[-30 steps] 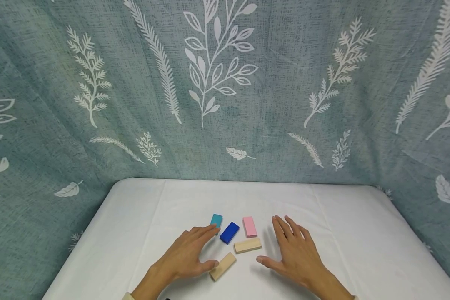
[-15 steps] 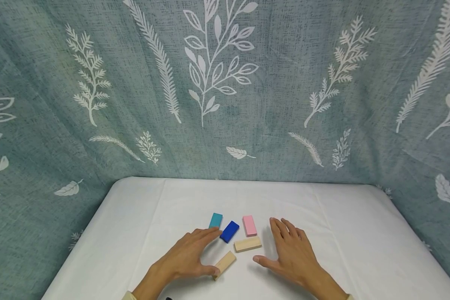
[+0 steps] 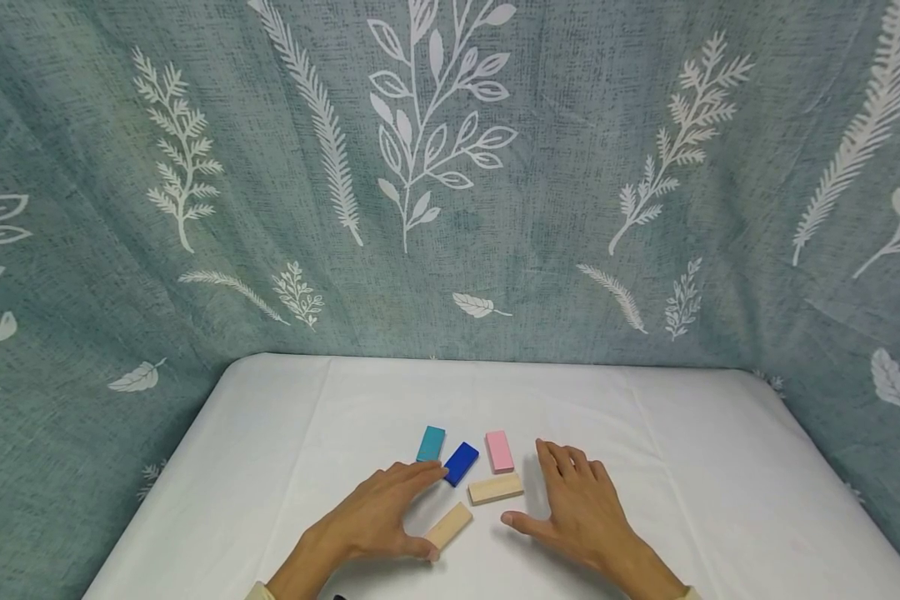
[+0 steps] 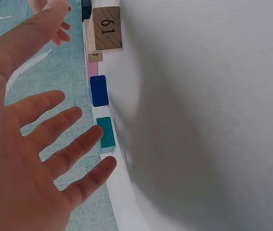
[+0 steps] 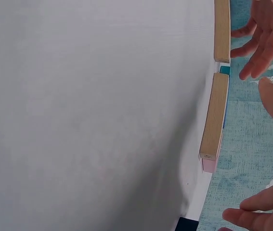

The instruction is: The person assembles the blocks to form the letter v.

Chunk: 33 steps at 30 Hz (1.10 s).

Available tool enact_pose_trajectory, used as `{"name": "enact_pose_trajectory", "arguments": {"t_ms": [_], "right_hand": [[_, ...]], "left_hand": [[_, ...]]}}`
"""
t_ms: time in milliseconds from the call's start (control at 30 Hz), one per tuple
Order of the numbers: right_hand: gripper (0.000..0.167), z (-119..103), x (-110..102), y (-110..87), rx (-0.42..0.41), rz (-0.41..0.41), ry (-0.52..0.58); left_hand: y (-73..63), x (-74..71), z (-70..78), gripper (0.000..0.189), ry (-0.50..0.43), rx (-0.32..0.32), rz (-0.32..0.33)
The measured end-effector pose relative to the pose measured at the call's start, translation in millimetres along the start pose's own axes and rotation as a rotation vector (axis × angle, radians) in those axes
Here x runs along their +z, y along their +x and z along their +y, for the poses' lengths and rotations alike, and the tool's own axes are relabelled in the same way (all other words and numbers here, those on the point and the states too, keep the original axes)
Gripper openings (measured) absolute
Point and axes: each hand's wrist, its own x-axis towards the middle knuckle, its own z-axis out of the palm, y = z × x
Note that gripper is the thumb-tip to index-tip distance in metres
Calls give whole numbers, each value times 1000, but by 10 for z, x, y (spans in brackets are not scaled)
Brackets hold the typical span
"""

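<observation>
My left hand (image 3: 378, 512) hovers with fingers spread over the left of a loose group of small blocks. Its thumb overlaps the near end of a plain wooden block (image 3: 450, 527); its fingertips reach the edge of a blue block (image 3: 462, 464). Just beyond them lies a teal block (image 3: 431, 443). In the left wrist view, the fingers are apart with nothing between them, and the wooden block (image 4: 107, 29) carries printed digits on its end. My right hand (image 3: 585, 508), also spread, hovers right of a second wooden block (image 3: 495, 489) and a pink block (image 3: 499, 452).
A white cloth (image 3: 720, 467) covers the table under the blocks. Behind and beside it hangs a blue-green curtain (image 3: 540, 200) with white leaf prints. A small dark object (image 5: 187, 224) shows at the bottom of the right wrist view.
My right hand has drifted slightly left, toward the blocks. The left hand's fingertips have shifted a little right and down, uncovering more of the teal block. The blocks lie where they were.
</observation>
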Motion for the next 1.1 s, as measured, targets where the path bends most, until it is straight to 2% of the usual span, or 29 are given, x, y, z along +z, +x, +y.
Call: {"name": "enact_pose_trajectory", "arguments": {"t_ms": [400,700,1100], "right_hand": [[110,-45,41,42,24,-37,5],[108,-67,71,79,48,-65,8],[108,-91,92,108,57,-63,-14]], "left_hand": [[30,29,-11,94,-35,41,-10],[44,28,29,89,-7,55,-28],[56,32,31,88,27,57,-47]]}}
